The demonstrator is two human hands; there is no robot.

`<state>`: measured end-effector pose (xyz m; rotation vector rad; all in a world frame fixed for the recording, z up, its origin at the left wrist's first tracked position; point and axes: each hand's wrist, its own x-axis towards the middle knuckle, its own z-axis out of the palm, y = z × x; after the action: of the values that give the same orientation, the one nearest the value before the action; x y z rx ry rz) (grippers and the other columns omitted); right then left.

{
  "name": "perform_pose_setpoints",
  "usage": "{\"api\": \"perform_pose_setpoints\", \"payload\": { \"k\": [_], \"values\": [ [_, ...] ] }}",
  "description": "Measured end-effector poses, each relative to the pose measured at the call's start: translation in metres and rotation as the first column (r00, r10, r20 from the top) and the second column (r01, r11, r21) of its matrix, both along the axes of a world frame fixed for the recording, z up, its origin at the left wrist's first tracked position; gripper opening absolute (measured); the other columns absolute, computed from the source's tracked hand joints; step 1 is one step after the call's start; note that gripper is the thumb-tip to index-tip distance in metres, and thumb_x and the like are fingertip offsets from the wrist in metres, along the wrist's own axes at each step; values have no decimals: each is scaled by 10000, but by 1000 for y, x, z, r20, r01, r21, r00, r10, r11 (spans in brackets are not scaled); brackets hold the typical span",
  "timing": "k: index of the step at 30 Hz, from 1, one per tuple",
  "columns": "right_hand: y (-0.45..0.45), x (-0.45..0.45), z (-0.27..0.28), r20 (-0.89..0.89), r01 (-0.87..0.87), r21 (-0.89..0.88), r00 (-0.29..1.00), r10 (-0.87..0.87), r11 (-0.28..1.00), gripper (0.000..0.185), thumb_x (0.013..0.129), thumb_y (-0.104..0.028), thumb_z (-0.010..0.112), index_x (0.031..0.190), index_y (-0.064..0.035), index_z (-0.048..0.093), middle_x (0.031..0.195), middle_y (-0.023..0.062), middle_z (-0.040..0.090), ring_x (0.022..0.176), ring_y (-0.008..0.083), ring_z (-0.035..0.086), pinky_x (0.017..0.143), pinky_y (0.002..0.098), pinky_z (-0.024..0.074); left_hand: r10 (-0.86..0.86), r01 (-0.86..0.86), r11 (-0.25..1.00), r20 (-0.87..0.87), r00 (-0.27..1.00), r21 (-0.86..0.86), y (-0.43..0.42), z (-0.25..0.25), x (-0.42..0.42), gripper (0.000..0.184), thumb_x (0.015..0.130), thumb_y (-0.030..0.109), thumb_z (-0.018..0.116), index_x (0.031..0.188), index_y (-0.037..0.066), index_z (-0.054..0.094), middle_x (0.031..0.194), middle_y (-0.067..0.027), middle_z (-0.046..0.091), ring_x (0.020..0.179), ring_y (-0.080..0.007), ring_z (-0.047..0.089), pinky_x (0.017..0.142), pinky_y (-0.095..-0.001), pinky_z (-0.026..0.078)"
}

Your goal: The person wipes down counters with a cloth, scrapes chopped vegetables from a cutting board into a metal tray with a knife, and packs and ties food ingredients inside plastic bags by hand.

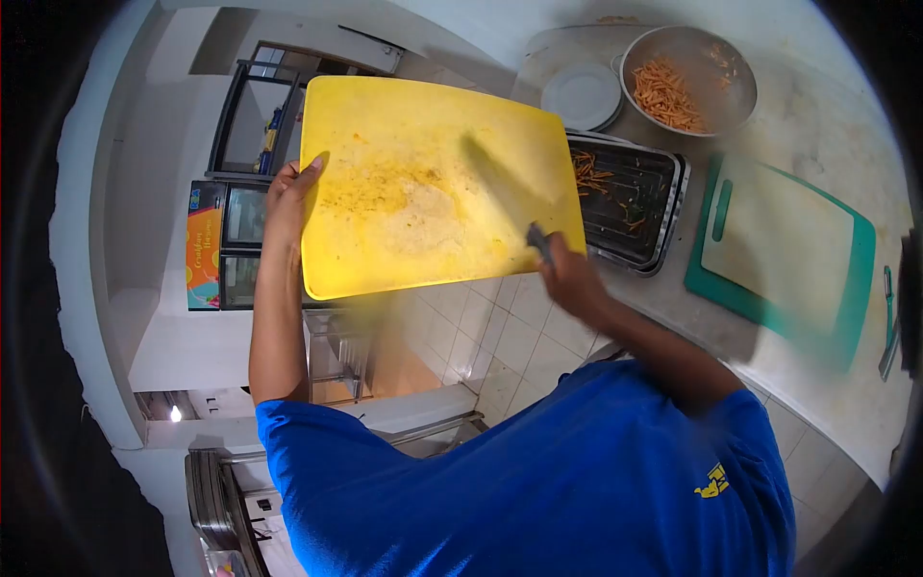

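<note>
My left hand (290, 195) grips the left edge of a yellow cutting board (394, 260), its thumb on the top face. The board is held up in the air and has brownish stains and scraps on it. In my right hand (574, 281) is a knife (505, 197) by its dark handle, the blade blurred and lying over the board's right half. Partly hidden behind the board's right edge is a black tray (659, 207) with orange shreds in it.
A metal bowl (740, 101) of orange sticks stands on the counter (586, 48) beside white plates (581, 94). Farther right lie a green-rimmed white cutting board (784, 226) and a green-handled utensil (889, 317). A display fridge (204, 245) stands at left.
</note>
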<state>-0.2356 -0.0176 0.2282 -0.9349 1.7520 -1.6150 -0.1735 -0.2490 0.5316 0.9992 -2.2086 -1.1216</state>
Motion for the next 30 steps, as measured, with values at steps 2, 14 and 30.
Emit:
{"api": "perform_pose_setpoints", "payload": {
  "k": [2,14,30],
  "values": [
    [-7,-19,-37,-24,159,72,987,-158,985,284,884,-183,520,1045,7,383,723,298,585,714,471,583,586,532,452,-8,8,1000,6,1000,-9,-2,0,5,128,866,141,623,831,45,546,775,-51,633,620,-82,567,576,-209,441],
    [-17,36,28,-127,-22,-446,991,-38,895,212,858,-123,516,1024,-26,425,712,222,555,634,423,568,513,459,417,-11,12,1000,27,1000,-26,-6,4,6,133,857,143,635,833,60,533,768,-40,625,635,-83,576,585,-212,449],
    [-4,16,5,-71,-102,-161,993,92,982,251,861,-170,521,1005,9,418,808,281,572,728,461,578,620,528,439,1,0,1000,48,999,-12,-19,7,17,137,861,161,632,889,62,542,868,-57,645,737,-106,597,685,-229,460]
  ]
}}
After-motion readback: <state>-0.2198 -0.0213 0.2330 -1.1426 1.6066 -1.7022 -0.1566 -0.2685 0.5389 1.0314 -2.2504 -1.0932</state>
